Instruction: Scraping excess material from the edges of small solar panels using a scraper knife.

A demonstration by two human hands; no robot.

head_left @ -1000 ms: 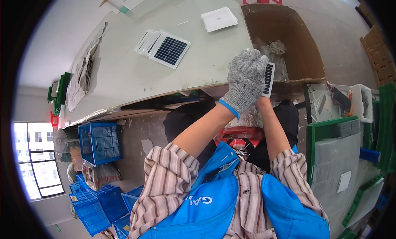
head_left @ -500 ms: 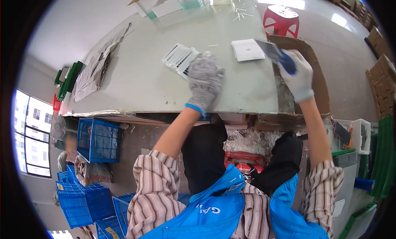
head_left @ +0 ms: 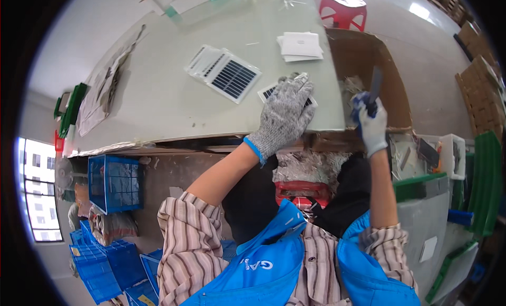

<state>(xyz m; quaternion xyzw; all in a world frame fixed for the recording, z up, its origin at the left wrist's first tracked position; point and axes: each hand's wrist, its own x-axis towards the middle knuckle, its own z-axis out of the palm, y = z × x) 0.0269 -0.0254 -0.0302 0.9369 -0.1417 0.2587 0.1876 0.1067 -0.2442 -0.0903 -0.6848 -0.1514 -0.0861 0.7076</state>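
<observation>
My left hand (head_left: 287, 111), in a grey knit glove, lies over a small solar panel (head_left: 268, 93) near the table's right edge. Its fingers are stretched out over the panel, which is partly hidden beneath them. My right hand (head_left: 371, 125), in a white glove with blue on it, is closed round a knife-like tool (head_left: 376, 84), its flat grey blade pointing up. That hand is over the open cardboard box. Left of my left hand lies another solar panel (head_left: 234, 78) with dark cells, beside overlapping pale pieces (head_left: 203, 62). A stack of white cards (head_left: 300, 46) sits farther back.
The cardboard box (head_left: 392, 84) adjoins the right edge of the pale table (head_left: 158, 108). A red stool (head_left: 342, 11) stands beyond it. Folded grey sheeting (head_left: 108, 84) lies at the table's left. Blue crates (head_left: 116, 183) stand at lower left.
My left hand has moved right from the pale pieces to a small panel. My right hand with the tool has drawn back from the cards, its blade now upright. A dark-celled panel has come into view.
</observation>
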